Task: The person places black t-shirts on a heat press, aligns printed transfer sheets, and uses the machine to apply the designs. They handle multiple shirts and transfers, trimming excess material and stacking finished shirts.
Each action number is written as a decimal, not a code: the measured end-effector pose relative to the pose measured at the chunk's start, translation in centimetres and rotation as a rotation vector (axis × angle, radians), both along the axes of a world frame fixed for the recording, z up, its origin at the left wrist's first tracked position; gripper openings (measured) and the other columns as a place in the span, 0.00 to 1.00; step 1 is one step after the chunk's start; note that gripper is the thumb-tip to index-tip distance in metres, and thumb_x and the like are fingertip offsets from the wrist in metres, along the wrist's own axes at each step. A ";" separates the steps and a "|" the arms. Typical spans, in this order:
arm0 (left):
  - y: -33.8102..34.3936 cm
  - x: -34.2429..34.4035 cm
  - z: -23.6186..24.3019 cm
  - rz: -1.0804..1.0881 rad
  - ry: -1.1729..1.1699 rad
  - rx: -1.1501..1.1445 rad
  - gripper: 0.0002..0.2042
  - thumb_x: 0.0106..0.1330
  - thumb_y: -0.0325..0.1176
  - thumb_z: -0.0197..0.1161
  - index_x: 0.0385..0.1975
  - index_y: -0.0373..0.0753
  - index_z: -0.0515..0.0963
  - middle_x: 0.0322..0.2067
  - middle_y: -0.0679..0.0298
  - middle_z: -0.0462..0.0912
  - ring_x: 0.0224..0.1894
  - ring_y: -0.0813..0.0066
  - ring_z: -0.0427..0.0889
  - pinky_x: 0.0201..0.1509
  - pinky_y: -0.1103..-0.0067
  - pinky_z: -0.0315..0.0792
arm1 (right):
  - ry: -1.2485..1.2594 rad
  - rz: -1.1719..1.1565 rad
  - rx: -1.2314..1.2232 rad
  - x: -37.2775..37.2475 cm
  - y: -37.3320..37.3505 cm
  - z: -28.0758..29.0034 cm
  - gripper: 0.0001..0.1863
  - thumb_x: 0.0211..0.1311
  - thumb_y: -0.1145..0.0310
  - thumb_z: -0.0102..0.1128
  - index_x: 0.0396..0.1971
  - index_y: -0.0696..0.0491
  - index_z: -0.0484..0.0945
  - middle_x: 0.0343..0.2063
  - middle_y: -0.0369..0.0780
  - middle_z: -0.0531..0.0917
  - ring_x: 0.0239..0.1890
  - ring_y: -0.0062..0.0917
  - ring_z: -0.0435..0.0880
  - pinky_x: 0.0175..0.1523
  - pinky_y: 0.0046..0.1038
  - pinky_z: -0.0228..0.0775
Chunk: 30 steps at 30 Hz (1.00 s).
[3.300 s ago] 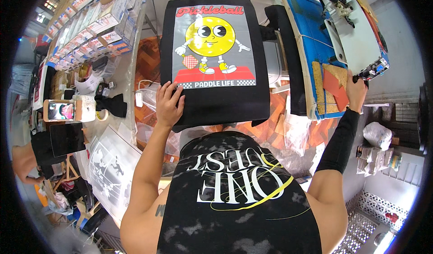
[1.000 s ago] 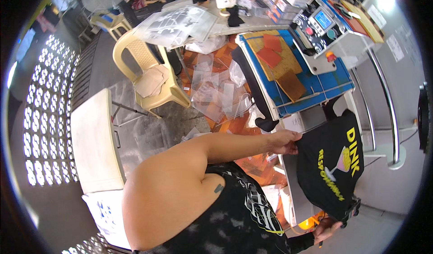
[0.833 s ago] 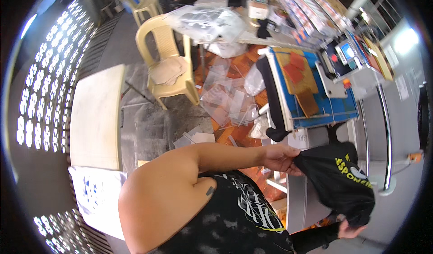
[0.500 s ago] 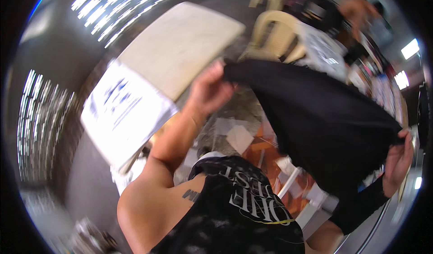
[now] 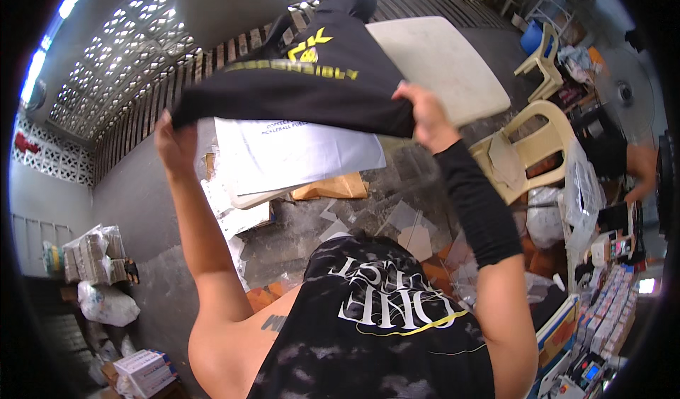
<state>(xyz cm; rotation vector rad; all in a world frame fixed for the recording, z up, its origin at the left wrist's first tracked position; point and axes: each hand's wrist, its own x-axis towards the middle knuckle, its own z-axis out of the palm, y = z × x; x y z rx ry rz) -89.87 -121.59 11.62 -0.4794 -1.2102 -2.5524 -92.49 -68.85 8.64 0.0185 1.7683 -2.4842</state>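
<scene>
A black shirt [image 5: 297, 98] with yellow print is spread in the air between my hands. My left hand [image 5: 176, 144] is closed on its lower left corner; my right hand [image 5: 428, 116] pinches the lower right corner. The far end of the shirt billows up and away from me. Beneath it lies a white printed cloth [image 5: 312, 158], partly covered from sight, on the near end of a pale tabletop [image 5: 460, 63].
Beige plastic chairs [image 5: 531, 140] stand at the right, with another person's arm [image 5: 641, 172] beyond them. Brown paper [image 5: 333, 186] and loose sheets lie under the table's near edge. Wrapped bundles [image 5: 95, 257] and a box [image 5: 142, 371] sit at the left.
My view and both hands have swung left, from over the right side to the table. The black shirt came along and now spreads over the white cloth, its yellow print showing.
</scene>
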 end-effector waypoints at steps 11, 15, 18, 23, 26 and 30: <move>6.2 5.7 -22.7 0.793 -0.440 -1.709 0.20 0.59 0.34 0.66 0.50 0.32 0.79 0.56 0.48 0.80 0.61 0.50 0.77 0.66 0.55 0.67 | 0.229 0.409 1.381 4.9 0.9 -17.0 0.19 0.61 0.57 0.67 0.46 0.54 0.86 0.40 0.48 0.89 0.46 0.43 0.87 0.52 0.37 0.79; 14.3 -0.3 -24.3 0.569 -0.187 -1.673 0.15 0.60 0.31 0.64 0.47 0.34 0.80 0.53 0.52 0.80 0.60 0.52 0.76 0.66 0.57 0.66 | -0.044 0.168 1.201 11.7 11.4 -17.2 0.19 0.61 0.56 0.67 0.45 0.55 0.85 0.41 0.48 0.88 0.46 0.43 0.88 0.50 0.38 0.79; 18.2 -4.9 -24.9 0.538 -0.016 -1.651 0.11 0.61 0.30 0.64 0.43 0.36 0.81 0.50 0.52 0.81 0.56 0.50 0.79 0.62 0.59 0.70 | -0.180 -0.088 1.173 22.3 20.3 -20.7 0.17 0.65 0.58 0.66 0.44 0.56 0.84 0.39 0.48 0.88 0.44 0.42 0.88 0.49 0.37 0.78; 19.8 -21.1 -24.4 0.647 -0.135 -1.458 0.07 0.65 0.29 0.60 0.36 0.34 0.83 0.44 0.47 0.83 0.46 0.42 0.82 0.53 0.59 0.77 | -0.809 0.141 1.714 49.7 24.4 -24.9 0.12 0.67 0.62 0.58 0.34 0.55 0.84 0.34 0.53 0.85 0.37 0.49 0.86 0.41 0.49 0.76; 18.5 -30.5 -25.2 0.671 -0.394 -1.382 0.11 0.68 0.31 0.58 0.44 0.36 0.84 0.48 0.43 0.82 0.51 0.43 0.82 0.57 0.58 0.75 | -0.838 0.705 1.694 62.2 20.0 -22.6 0.08 0.66 0.64 0.60 0.32 0.52 0.84 0.32 0.47 0.86 0.31 0.40 0.86 0.36 0.45 0.79; 17.6 -36.2 -25.7 0.740 -0.635 -1.383 0.21 0.72 0.39 0.59 0.63 0.41 0.74 0.59 0.47 0.77 0.62 0.45 0.77 0.66 0.61 0.72 | -1.288 0.129 0.927 63.8 14.0 -20.0 0.08 0.67 0.63 0.60 0.35 0.51 0.83 0.31 0.45 0.86 0.31 0.38 0.86 0.36 0.45 0.80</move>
